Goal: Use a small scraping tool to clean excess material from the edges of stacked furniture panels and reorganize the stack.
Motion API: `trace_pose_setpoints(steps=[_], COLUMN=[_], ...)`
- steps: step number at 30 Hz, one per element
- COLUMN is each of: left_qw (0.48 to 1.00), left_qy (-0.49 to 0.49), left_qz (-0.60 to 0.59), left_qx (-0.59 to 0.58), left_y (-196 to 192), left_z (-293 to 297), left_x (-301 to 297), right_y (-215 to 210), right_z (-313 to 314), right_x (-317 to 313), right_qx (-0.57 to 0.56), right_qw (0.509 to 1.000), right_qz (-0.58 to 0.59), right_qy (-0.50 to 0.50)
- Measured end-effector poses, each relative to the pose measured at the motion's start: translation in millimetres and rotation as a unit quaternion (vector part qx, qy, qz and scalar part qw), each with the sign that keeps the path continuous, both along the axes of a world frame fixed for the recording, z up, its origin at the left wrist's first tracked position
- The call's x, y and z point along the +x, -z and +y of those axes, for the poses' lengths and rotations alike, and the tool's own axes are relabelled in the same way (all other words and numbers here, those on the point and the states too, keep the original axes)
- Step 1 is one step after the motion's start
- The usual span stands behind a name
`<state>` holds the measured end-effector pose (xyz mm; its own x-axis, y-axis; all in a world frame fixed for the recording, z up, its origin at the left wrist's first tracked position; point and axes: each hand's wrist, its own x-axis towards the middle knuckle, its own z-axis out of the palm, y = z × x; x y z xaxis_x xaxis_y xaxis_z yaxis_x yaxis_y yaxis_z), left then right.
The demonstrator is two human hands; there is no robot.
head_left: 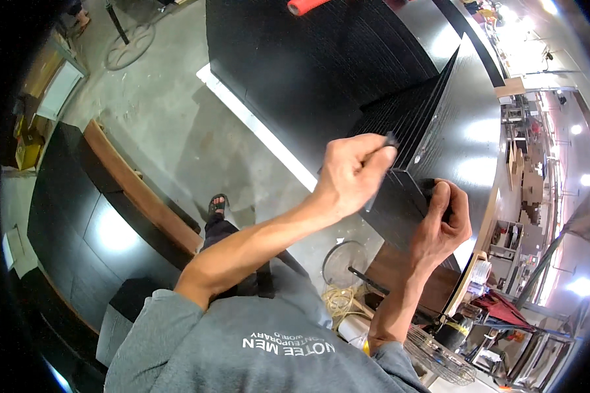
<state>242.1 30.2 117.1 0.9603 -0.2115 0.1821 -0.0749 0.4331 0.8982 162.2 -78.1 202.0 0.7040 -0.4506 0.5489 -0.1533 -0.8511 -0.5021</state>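
My left hand [355,169] is closed in a pinch on a small dark piece [391,140], too small to name. It is held over the corner of a stack of black panels [400,121] with thin edges side by side. My right hand [443,219] has its fingers curled at the near end of the stack, next to a wide black board [469,141] with a glossy wood-grain surface. Something dark shows at the right fingertips, but what it is stays hidden.
More black boards [295,59] lie beyond the stack, with a red object [306,5] on top. Another black-topped pile [78,190] stands at left beside a wooden edge. A round-based stand [345,263], coiled yellow cord [339,300] and a wire fan guard [439,357] sit near my right arm.
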Motion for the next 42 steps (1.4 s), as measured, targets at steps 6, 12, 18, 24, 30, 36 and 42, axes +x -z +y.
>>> trace_pose_setpoints(steps=[6, 12, 18, 24, 30, 36, 42], left_qw=[0.996, 0.999, 0.999, 0.982, 0.905, 0.945, 0.927], left_qy=[-0.028, -0.014, 0.019, -0.033, -0.141, -0.278, -0.366], left_qz=[0.003, 0.036, 0.022, 0.155, 0.388, 0.171, -0.068], left_qx=[0.081, 0.029, 0.042, 0.102, 0.103, 0.012, -0.043], left_y=[43, 38, 34, 192, 270, 110, 6], left_z=[10, 3, -4, 5, 3, -6, -32], left_x=[3, -1, 14, -9, -56, -28, -26], right_y=[-39, -58, -18, -11, -3, -12, -18], right_z=[-8, -50, -67, -38, -48, -52, -56], right_x=[0, 39, 86, 85, 88, 80, 80], right_qx=[0.027, -0.064, -0.105, -0.225, -0.21, -0.255, -0.248], right_qw=[0.982, 0.961, 0.933, 0.923, 0.921, 0.906, 0.897], right_qz=[0.154, 0.122, 0.168, 0.165, 0.156, 0.171, 0.153], right_qy=[-0.109, -0.238, -0.301, -0.264, -0.289, -0.293, -0.334])
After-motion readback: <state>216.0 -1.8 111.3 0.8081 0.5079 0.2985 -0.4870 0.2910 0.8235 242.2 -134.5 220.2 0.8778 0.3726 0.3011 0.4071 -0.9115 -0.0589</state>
